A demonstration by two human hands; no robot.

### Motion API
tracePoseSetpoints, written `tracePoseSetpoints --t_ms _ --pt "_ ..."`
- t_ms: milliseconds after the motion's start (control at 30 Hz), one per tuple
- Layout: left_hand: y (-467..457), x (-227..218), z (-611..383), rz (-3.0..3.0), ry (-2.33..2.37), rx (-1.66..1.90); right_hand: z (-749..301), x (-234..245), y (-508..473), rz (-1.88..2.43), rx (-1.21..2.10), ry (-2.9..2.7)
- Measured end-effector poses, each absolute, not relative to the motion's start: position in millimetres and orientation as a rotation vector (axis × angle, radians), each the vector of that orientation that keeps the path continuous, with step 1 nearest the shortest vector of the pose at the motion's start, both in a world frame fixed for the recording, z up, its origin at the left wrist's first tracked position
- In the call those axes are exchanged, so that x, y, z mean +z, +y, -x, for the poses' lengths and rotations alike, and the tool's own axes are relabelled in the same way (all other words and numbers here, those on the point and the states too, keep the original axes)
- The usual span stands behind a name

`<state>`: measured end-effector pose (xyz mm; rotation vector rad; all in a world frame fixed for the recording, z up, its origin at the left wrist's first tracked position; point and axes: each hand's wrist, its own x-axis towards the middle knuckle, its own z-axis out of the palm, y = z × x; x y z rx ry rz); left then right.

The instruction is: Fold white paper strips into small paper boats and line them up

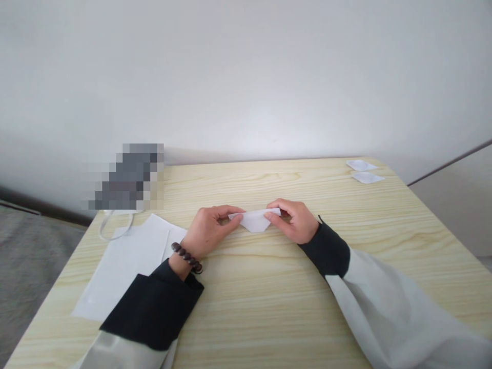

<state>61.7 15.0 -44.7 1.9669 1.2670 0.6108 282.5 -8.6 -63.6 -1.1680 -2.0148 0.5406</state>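
Observation:
A small folded white paper (255,220) lies on the light wooden table (269,302) between both hands. My left hand (210,230) pinches its left end with thumb and fingers; a dark bead bracelet (187,257) sits on that wrist. My right hand (292,219) pinches the paper's right end, fingers curled over its top edge. The lower point of the paper faces toward me.
A stack of white paper sheets (123,266) lies at the left of the table under my left forearm. A white cord loop (115,225) lies beside a blurred-out object (126,177). Two small folded paper pieces (364,171) rest at the far right corner. A wall stands behind.

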Motion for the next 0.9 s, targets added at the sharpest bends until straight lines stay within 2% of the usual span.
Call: tracePoseSetpoints --t_ms 533,767,900 --pt "14.6 -48.3 -64.4 -2.081 1.185 0.629 -280.6 -66.1 -11.7 1.194 0.518 -2.031" --pt "12.8 -49.5 -67.7 -2.109 1.191 0.646 -276.6 -67.2 -11.3 1.145 0.375 -2.111" --pt "11.4 -48.3 -66.6 -2.073 1.243 0.654 -277.6 -65.5 -10.3 1.149 0.426 -2.107"
